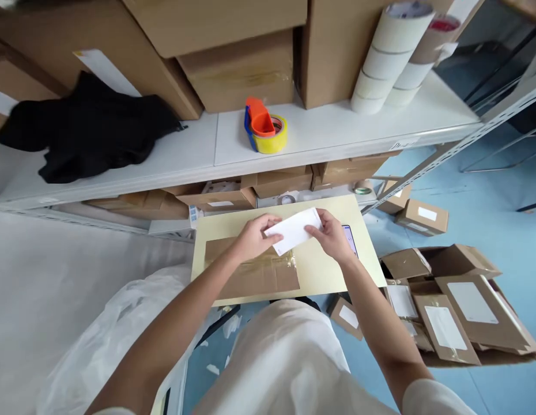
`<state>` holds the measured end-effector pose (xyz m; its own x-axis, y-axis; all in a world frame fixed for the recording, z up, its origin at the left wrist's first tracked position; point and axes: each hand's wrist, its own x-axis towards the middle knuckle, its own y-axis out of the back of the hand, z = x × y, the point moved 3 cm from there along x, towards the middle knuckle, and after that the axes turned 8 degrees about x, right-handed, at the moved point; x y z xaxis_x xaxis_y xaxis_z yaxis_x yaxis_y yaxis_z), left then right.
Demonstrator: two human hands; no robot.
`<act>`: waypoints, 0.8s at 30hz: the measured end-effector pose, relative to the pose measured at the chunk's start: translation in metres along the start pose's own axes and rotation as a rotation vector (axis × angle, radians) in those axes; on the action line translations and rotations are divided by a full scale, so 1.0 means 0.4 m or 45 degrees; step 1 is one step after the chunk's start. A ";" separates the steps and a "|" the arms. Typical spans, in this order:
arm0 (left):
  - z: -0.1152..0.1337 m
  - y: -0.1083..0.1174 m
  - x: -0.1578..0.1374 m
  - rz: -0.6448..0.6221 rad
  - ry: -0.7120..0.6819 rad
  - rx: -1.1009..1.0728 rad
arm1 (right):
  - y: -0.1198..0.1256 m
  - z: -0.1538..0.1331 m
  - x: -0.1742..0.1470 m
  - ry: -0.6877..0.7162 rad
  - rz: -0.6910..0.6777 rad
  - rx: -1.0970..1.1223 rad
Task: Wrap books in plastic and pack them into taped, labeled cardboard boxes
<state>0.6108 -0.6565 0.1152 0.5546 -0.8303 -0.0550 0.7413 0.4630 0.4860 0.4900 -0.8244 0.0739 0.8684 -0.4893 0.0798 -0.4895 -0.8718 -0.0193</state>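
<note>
White cloth of the person's loose shirt lies nearest the camera, with both bare forearms reaching past it over a pale yellow rectangular worktop. Above that surface the two hands hold up a blank-looking, rectangular white paper slip, whether one sheet or a thin stack I cannot tell. The left hand has its fingers clamped on the slip's left end, thumb across the upper face; the right hand pinches the right end likewise, though the fingertips underneath are hidden. Such a piece should be very light, fairly smooth and easily bent or creased, stiff enough to stay flat while both ends are supported; a gentle pinch at the short ends suits it, leaving the middle free. Its long axis runs crosswise between the hands, slanting so that the right end points farther from the body and the left end sits nearer, with tiny dark marks by the near edge. Below and to the left of it, on the worktop, lies a flat-topped brown cardboard piece with clear, shiny tape across it; a phone with a lit screen sits just beside the right hand.
</note>
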 end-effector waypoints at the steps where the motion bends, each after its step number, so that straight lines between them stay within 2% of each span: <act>1: -0.016 0.001 -0.042 0.019 0.045 -0.143 | -0.007 -0.007 -0.019 -0.001 -0.014 0.005; 3: -0.042 -0.004 -0.118 0.098 0.123 -0.333 | -0.025 -0.034 -0.065 0.040 0.019 -0.127; 4: -0.049 -0.009 -0.151 0.156 0.150 -0.397 | -0.037 -0.057 -0.093 0.100 0.093 -0.269; 6: -0.053 -0.016 -0.209 0.278 0.179 -0.493 | -0.075 -0.119 -0.155 0.316 0.285 -0.609; 7: -0.050 -0.017 -0.235 0.325 0.179 -0.536 | -0.105 -0.153 -0.188 0.459 0.324 -0.756; 8: -0.045 -0.017 -0.260 0.359 0.175 -0.579 | -0.142 -0.182 -0.221 0.602 0.274 -0.864; 10: -0.035 -0.010 -0.307 0.394 0.153 -0.662 | -0.230 -0.219 -0.278 0.812 -0.012 -0.962; 11: -0.031 -0.006 -0.331 0.397 0.135 -0.706 | -0.271 -0.227 -0.302 0.861 -0.147 -0.976; 13: -0.030 0.002 -0.377 0.391 0.098 -0.821 | -0.335 -0.227 -0.338 0.870 -0.245 -0.987; 16: -0.045 0.006 -0.440 0.342 0.085 -1.063 | -0.391 -0.214 -0.376 0.830 -0.108 -0.986; 19: -0.064 0.004 -0.491 0.240 0.103 -1.290 | -0.422 -0.206 -0.412 0.829 -0.057 -1.003; 24: -0.083 0.007 -0.543 0.147 0.128 -1.415 | -0.450 -0.211 -0.458 0.828 -0.074 -1.066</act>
<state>0.5050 -0.4643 0.0996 0.6324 -0.7590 -0.1548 0.5811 0.5969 -0.5532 0.4126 -0.5759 0.1467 0.8039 -0.1257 0.5813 -0.5622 -0.4792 0.6740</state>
